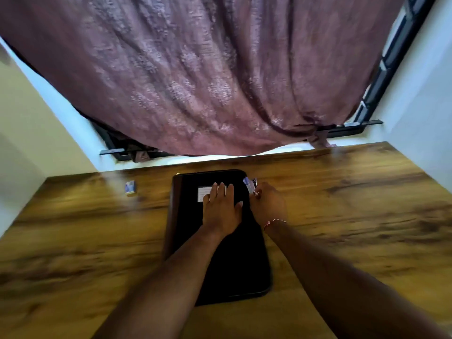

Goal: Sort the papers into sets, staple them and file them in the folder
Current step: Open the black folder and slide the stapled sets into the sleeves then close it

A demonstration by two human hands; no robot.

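Note:
A black closed folder [227, 260] with a white label [204, 193] lies flat in the middle of the wooden table [354, 204]. My left hand [221, 207] presses flat on the folder's upper half, fingers straight and partly over the label. My right hand [267, 204] sits at the folder's right edge, its fingers curled round a small silver and blue object [250, 184] that looks like a stapler; the frame is blurred. No loose papers are visible.
A small blue and white box [130, 187] stands on the table to the left of the folder. A maroon curtain [195, 81] hangs over the window behind the table's far edge. White walls close in on both sides.

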